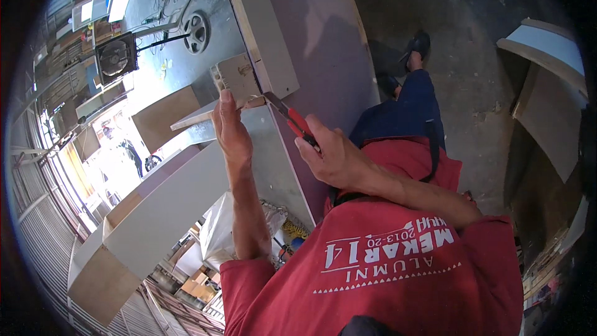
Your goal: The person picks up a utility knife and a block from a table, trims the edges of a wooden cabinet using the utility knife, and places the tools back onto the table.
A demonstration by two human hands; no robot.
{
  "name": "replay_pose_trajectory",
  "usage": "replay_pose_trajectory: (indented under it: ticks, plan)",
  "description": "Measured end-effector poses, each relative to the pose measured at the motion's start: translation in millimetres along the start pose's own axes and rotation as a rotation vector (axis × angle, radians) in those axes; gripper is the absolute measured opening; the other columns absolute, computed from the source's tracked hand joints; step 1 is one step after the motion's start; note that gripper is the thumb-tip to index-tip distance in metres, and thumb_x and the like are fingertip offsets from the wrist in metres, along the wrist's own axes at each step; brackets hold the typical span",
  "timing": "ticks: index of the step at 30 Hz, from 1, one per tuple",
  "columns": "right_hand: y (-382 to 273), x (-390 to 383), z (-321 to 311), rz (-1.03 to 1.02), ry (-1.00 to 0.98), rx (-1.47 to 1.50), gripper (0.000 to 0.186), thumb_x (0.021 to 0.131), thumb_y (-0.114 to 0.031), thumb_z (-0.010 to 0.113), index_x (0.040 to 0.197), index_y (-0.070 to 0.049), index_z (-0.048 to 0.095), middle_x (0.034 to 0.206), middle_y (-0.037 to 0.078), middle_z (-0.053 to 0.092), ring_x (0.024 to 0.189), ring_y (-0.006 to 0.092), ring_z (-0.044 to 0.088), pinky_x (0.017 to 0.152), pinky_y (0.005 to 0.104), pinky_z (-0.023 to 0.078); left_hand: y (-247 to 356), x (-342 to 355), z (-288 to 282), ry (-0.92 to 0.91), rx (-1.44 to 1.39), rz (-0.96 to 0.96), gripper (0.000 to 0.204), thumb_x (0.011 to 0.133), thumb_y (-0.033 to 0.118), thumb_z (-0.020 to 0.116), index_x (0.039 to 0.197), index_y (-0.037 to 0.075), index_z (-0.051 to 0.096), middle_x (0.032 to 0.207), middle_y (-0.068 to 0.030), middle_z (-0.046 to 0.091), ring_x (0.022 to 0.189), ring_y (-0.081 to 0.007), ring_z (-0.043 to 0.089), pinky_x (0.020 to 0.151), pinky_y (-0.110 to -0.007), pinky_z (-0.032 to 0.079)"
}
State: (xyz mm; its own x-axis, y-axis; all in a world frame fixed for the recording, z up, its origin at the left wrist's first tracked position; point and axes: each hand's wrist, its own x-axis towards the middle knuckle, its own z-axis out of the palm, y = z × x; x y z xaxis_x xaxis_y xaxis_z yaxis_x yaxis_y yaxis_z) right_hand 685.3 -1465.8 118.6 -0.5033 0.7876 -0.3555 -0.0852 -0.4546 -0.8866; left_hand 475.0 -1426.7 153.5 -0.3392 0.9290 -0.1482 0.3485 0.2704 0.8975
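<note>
My left hand (232,132) is raised with its fingers up against a pale wooden panel (194,119), closed about the panel's edge as far as I can see; some fingers are hidden. My right hand (336,157) is wrapped round a hand tool with a red-and-black handle (297,122). The tool's dark metal end touches or lies very close to the panel's brown end, beside the corner of a large grey-white board (273,56). Its exact kind cannot be told. A broad purple-grey board (317,43) stands just beyond the right hand.
A long white board structure (168,202) reaches to the lower left. At the upper left are a dark square fan (116,57) and a grey spoked wheel (196,32). Curved panels (547,99) stand at the right. Another person (129,152) is far off by the bright opening.
</note>
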Motion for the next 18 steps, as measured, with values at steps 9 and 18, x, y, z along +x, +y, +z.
replay_pose_trajectory:
  ticks: [9,18]
  plan:
    - [-4.8,-12.2,-26.5,-0.203,0.031,-0.119,0.03,0.1,-0.025,0.056,0.112,0.002,0.052,0.068,0.023,0.062,0.062,0.0404,0.066,0.056,0.0479,0.048,40.3,5.8,15.8,-0.015,0.364,0.062,0.035,0.102,0.027,0.055,0.097,-0.006,0.065,0.076,-0.0038,0.06,0.072,-0.0094,0.052,0.063,-0.03,0.043]
    - [-43.2,90.5,-20.3,-0.134,0.293,-0.319,0.055,0.084,-0.041,0.081,0.11,0.001,0.057,0.084,0.011,0.063,0.077,0.0215,0.065,0.069,0.0356,0.052,-9.8,55.4,1.6,0.442,0.234,0.249,0.04,0.101,0.031,0.054,0.102,-0.006,0.067,0.086,-0.0241,0.071,0.079,-0.0391,0.07,0.073,-0.045,0.051]
